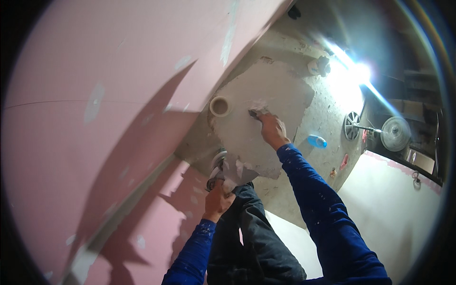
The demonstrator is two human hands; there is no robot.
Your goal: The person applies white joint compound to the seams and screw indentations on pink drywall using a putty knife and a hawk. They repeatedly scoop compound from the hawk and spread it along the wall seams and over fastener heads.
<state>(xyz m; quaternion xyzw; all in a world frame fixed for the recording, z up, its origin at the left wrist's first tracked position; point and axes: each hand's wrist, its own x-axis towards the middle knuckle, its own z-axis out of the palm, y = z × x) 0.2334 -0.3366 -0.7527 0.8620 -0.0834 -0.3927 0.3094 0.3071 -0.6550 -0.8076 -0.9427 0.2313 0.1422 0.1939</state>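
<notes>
Your hands are apart, your left hand (pixel 219 203) closed on a paste-smeared flat tool (pixel 232 173) near your dark trousers (pixel 251 237), your right hand (pixel 274 131) gripping a small dark tool (pixel 254 114) over the pale sheet (pixel 285 90) between a round tub (pixel 211 107) and a blue bottle (pixel 316 141).

Wall (pixel 142 52): pink, blotched with pale grey-white patches
Sleeves (pixel 327 213): deep blue, flecked with white (the specks show clearest on the right one)
Trousers (pixel 254 232): charcoal black
Floor (pixel 338 147): mottled grey, one broad area paler
Round container (pixel 212 107): cream rim, tan inside
Bottle (pixel 317 141): light blue
Blade (pixel 240 170): grey, smeared whitish
Lower panel (pixel 389 194): white, pink-edged
Lamp (pixel 362 73): glaring white, bluish streaks
</notes>
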